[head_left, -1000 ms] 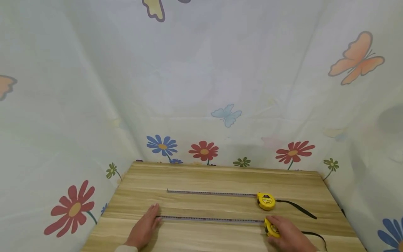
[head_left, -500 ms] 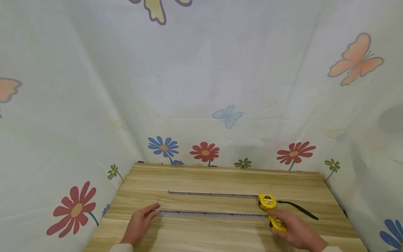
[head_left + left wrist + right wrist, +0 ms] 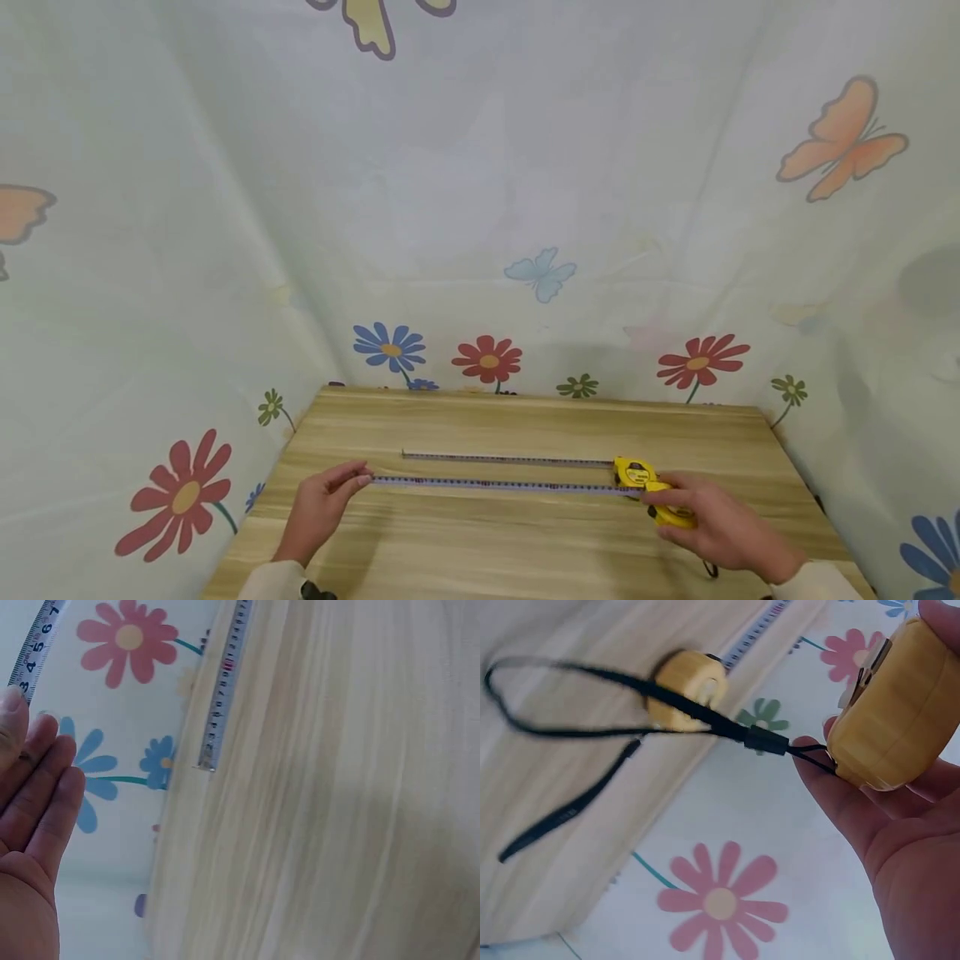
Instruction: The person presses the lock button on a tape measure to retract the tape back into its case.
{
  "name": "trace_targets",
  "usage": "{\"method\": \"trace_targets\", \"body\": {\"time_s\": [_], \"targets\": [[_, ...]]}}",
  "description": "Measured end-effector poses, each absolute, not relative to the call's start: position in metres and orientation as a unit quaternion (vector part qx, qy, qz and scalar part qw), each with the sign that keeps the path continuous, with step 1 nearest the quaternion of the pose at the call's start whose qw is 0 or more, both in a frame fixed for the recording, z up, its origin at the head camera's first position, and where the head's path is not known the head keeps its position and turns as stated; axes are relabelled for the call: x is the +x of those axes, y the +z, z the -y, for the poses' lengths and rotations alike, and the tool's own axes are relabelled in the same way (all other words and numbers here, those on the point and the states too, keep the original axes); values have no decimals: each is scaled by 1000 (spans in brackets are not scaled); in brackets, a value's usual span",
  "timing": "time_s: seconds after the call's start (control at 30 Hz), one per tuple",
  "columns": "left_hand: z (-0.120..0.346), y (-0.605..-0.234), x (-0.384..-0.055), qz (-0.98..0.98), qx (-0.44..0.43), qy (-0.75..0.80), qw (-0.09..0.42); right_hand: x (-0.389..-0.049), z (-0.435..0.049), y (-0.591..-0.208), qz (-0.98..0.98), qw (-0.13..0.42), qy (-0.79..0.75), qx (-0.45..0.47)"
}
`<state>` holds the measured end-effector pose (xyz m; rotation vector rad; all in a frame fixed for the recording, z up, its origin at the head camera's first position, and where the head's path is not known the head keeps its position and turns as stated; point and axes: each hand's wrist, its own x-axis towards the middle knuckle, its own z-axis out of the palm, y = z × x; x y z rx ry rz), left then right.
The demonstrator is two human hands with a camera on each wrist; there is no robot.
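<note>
My right hand [image 3: 712, 517] grips the yellow case of a tape measure [image 3: 900, 712], raised off the table, with its black wrist strap [image 3: 630, 686] dangling. From the case a blade [image 3: 487, 485] runs straight across to the left. Its free end is pinched between thumb and fingers of my left hand [image 3: 318, 508]; in the left wrist view the low numbers of the held blade [image 3: 34, 660] show beside the thumb. Just behind, a second yellow tape measure [image 3: 632, 472] lies on the table, its own blade [image 3: 502, 457] pulled out leftward, roughly parallel to the held one.
A wood-grain table [image 3: 465, 567] lies beneath both hands. Pale sheeting [image 3: 450, 167] printed with flowers and butterflies rises at its back and both sides. The resting tape measure's black strap [image 3: 570, 806] trails on the tabletop in the right wrist view.
Both hands have lifted from the table, raising the held tape measure and its stretched blade up and away from me. The held case now partly overlaps the resting one in the head view.
</note>
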<state>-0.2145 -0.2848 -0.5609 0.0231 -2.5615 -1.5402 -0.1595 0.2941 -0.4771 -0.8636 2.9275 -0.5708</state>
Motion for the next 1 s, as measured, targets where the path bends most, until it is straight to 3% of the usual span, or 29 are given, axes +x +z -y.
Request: {"method": "trace_targets", "body": {"time_s": [1.0], "targets": [[297,-517,-207,873,13,-478,99,-161,-286,-433,-936,31,-132,-324]]}}
